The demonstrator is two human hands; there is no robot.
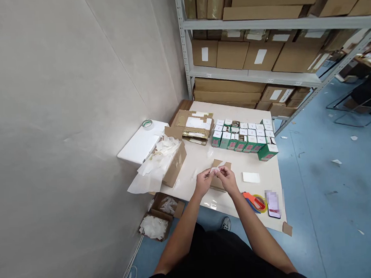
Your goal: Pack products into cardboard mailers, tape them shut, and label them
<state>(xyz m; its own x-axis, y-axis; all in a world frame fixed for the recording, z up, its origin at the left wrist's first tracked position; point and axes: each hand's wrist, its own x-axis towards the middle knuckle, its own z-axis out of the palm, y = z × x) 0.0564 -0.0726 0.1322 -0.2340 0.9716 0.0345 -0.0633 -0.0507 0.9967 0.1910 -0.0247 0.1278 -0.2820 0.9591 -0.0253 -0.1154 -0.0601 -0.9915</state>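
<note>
Both my hands meet over a small brown cardboard box [218, 184] near the front of the white table. Between the fingertips of my left hand [203, 181] and my right hand [227, 178] is a small, thin whitish piece [214, 169], like paper or film; its exact kind is too small to tell. Each hand pinches it with closed fingers. To the right lies a flat white card or small box [251, 177]. Nearer my right forearm are an orange-handled tape dispenser [252, 200] and a phone [273, 204].
Several green-and-white boxes [251, 140] stand in rows at the back right. A carton of white paper [176, 167] is at the left, with flattened cardboard [197, 123] behind it. A tape roll [146, 123] lies on a white surface by the wall. Shelving [251, 73] rises beyond the table.
</note>
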